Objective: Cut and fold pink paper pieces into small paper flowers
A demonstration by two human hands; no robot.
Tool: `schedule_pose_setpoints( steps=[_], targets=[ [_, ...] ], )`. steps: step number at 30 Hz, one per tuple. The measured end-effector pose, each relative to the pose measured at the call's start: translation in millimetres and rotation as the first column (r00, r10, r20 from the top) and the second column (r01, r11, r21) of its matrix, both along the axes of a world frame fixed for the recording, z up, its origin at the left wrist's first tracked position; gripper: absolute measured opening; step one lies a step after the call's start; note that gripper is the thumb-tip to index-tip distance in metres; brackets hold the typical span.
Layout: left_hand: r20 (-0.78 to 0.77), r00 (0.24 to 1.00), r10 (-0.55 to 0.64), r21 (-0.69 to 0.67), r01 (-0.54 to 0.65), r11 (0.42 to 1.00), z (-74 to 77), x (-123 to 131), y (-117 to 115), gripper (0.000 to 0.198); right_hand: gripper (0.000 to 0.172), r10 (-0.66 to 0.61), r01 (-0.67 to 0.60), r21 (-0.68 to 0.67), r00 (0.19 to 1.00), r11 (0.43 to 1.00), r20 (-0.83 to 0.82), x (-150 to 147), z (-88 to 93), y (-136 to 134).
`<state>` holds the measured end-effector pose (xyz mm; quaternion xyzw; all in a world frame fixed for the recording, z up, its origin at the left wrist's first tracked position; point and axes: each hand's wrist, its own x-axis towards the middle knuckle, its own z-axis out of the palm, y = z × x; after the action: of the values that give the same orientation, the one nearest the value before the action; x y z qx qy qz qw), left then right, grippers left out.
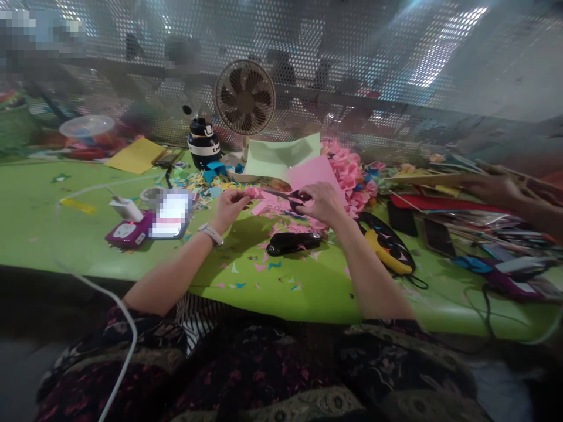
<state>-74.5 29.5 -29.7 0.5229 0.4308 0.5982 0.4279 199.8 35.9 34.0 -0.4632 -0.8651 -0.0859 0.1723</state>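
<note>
My left hand pinches a small piece of pink paper above the green table. In my right hand is a pair of scissors with dark handles, its blades pointing left to the pink piece. Whether the blades touch the paper is too small to tell. Beneath and behind the hands lie pink paper scraps, with a pink sheet leaning just behind my right hand. A black stapler rests on the table between my forearms.
A lit phone and a purple power socket with a white charger lie left. Behind stand a small fan, a dark bottle and pink paper flowers. A yellow-and-black pouch lies right; another person's hand reaches in there.
</note>
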Motion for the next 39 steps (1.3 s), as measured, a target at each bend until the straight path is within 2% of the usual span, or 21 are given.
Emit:
schedule_pose_setpoints(
  steps=[3, 10, 18, 28, 34, 39],
  targets=[
    [-0.012, 1.0, 0.01, -0.009, -0.01, 1.0, -1.0, -2, 2, 0.028, 0.029, 0.009, -0.009, -0.002, 0.998, 1.0, 0.061, 1, -4.0, 3],
    [-0.042, 0.999, -0.002, 0.015, 0.003, 1.0, -4.7, -3, 5, 0.024, 0.029, -0.015, 0.01, 0.056, 0.996, 0.998, 0.091, 4, -10.4, 7],
    [-0.156, 0.986, 0.052, 0.082, -0.04, 0.996, -6.0, -4, 6, 0.019, 0.028, -0.021, 0.01, 0.079, 0.99, 0.997, 0.14, 4, -11.5, 8],
    [-0.096, 0.995, 0.003, 0.007, -0.002, 1.0, -4.0, -4, 4, 0.029, 0.027, 0.007, -0.024, 0.128, 0.991, 0.991, 0.135, 8, -15.2, 11],
    [-0.041, 0.999, -0.013, -0.011, 0.013, 1.0, -1.2, -3, 2, 0.035, 0.022, 0.055, -0.077, 0.2, 0.992, 0.977, 0.116, 9, -17.0, 12],
    [-0.051, 0.999, -0.015, 0.005, 0.015, 1.0, -2.6, -4, 3, 0.036, 0.023, 0.062, -0.087, 0.205, 0.99, 0.975, 0.124, 8, -15.9, 11]
  ],
)
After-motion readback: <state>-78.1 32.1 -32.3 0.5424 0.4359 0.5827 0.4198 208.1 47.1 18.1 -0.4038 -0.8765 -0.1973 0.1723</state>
